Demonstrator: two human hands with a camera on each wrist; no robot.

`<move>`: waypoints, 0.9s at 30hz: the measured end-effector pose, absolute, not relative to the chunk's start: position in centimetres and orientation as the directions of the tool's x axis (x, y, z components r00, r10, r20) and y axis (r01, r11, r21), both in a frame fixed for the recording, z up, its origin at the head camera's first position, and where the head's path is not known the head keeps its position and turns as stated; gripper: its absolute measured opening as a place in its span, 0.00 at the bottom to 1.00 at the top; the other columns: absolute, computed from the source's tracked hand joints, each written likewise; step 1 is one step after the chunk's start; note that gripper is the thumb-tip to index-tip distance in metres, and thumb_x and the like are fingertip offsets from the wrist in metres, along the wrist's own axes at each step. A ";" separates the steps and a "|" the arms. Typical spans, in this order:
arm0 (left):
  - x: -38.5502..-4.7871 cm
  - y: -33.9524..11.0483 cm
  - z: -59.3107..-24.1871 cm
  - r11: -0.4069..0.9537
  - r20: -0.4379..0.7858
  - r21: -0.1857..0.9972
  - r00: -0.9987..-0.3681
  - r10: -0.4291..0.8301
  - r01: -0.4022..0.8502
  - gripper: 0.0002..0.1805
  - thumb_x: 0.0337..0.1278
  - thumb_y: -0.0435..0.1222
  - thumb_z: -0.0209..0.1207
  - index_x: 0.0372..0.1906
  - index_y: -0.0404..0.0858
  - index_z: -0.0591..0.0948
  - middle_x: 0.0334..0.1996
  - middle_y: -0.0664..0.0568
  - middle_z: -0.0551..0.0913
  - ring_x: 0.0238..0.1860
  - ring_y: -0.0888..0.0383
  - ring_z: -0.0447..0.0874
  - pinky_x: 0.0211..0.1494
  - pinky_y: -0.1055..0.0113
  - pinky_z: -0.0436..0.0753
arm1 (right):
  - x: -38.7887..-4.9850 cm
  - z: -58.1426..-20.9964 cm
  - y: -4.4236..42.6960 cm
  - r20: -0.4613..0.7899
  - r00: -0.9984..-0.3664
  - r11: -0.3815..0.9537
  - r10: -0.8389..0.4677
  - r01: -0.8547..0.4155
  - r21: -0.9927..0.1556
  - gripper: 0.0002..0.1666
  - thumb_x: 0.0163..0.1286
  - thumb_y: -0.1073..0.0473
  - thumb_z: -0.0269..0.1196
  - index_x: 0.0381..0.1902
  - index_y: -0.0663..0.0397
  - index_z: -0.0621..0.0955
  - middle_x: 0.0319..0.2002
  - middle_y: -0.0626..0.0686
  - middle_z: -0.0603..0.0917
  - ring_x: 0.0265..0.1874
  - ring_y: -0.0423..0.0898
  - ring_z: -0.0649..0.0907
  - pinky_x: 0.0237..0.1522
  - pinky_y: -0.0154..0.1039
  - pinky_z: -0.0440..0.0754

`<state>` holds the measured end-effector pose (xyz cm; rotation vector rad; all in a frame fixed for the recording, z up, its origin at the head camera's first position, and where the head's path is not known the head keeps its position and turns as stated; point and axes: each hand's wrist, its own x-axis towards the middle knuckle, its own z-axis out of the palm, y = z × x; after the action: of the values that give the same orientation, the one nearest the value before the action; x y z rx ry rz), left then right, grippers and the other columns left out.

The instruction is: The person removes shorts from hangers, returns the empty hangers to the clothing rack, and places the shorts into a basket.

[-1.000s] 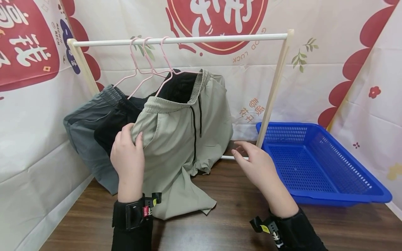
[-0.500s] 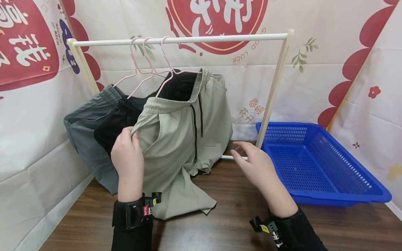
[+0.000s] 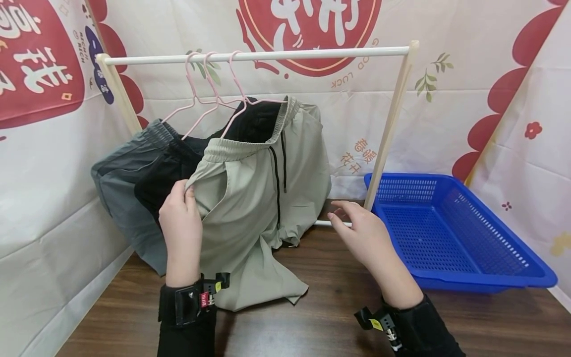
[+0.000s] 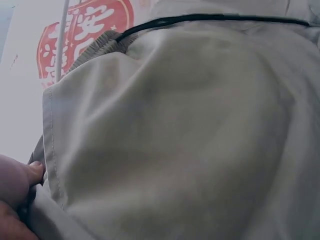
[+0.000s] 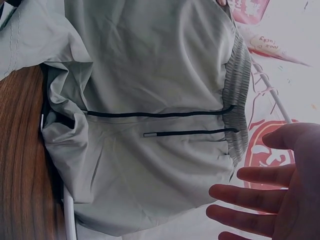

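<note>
Over the last second, the left hand has drawn the edge of the sage-green drawstring shorts into a pinch, and the pocket seam stands out more; the right hand has barely shifted. A printed cloth backdrop surrounds a dark wood-grain tabletop. On it stands a clothes rack, with a perforated blue plastic basket beside its right post. The sage-green shorts hang foremost on the rack, one leg reaching down over the tabletop. Behind them are slate-grey shorts and a black garment. Three pink hangers hook over the top bar. The left thumb and fingers grip the shorts' side below the waistband; the right fingers are extended and spread, apart from the fabric. Two black drawcords dangle down the front.
</note>
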<state>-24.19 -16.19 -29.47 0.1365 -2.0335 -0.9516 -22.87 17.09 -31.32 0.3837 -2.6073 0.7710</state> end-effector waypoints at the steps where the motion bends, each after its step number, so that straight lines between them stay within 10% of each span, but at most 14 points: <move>1: -24.2 -16.2 -29.4 0.684 0.655 0.686 -0.619 -0.433 0.248 0.11 0.73 0.36 0.51 0.46 0.34 0.80 0.39 0.39 0.82 0.39 0.41 0.79 0.42 0.46 0.73 | -22.9 -31.3 17.1 0.442 -0.885 0.810 -0.149 -0.365 -0.458 0.24 0.75 0.46 0.55 0.60 0.54 0.78 0.48 0.55 0.84 0.47 0.53 0.83 0.47 0.54 0.77; 27: -25.0 -15.3 -28.9 0.587 0.735 0.677 -0.378 -0.563 0.443 0.13 0.69 0.36 0.54 0.39 0.28 0.81 0.36 0.38 0.82 0.42 0.44 0.80 0.48 0.52 0.74 | -23.0 -31.3 17.2 0.423 -0.895 0.808 -0.144 -0.353 -0.472 0.25 0.75 0.46 0.54 0.62 0.53 0.77 0.50 0.56 0.83 0.48 0.54 0.82 0.48 0.54 0.77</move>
<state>-24.95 -15.34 -28.88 0.1017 -1.6427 -1.0680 -22.99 17.18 -31.31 0.3749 -2.6241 0.7882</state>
